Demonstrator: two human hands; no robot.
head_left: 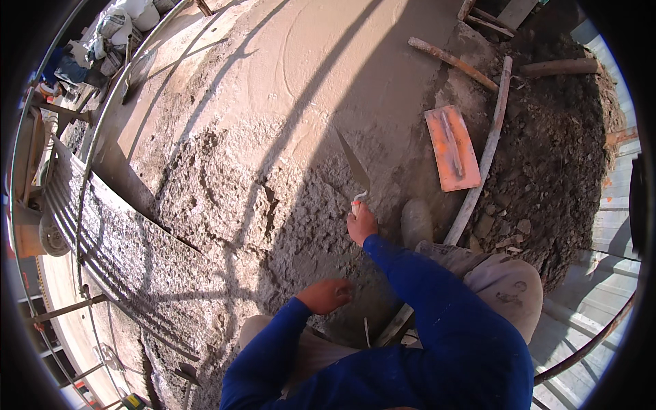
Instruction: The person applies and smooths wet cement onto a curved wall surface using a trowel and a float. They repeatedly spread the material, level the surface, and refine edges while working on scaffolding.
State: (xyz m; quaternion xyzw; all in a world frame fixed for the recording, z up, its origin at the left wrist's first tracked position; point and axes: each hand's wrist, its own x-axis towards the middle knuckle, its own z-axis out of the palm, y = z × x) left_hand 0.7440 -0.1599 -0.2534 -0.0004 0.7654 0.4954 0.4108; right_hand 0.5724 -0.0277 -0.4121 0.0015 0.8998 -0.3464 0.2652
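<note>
My right hand is closed round the handle of a pointed trowel, its long blade reaching away over the wet concrete. Lower down and to the left, my left hand hangs above the shaded concrete by my knee. It holds nothing; its fingers are loosely bent and a little apart. Beyond the trowel the concrete is smooth, while nearer my hands and to the left it is rough and lumpy. An orange float with a long handle lies to the right of the trowel.
Wooden poles edge the concrete on the right, beside dark soil and rubble. Corrugated metal sheeting stands at the far right. On the left are a bent ribbed metal sheet, thin bars, and a person near piled sacks.
</note>
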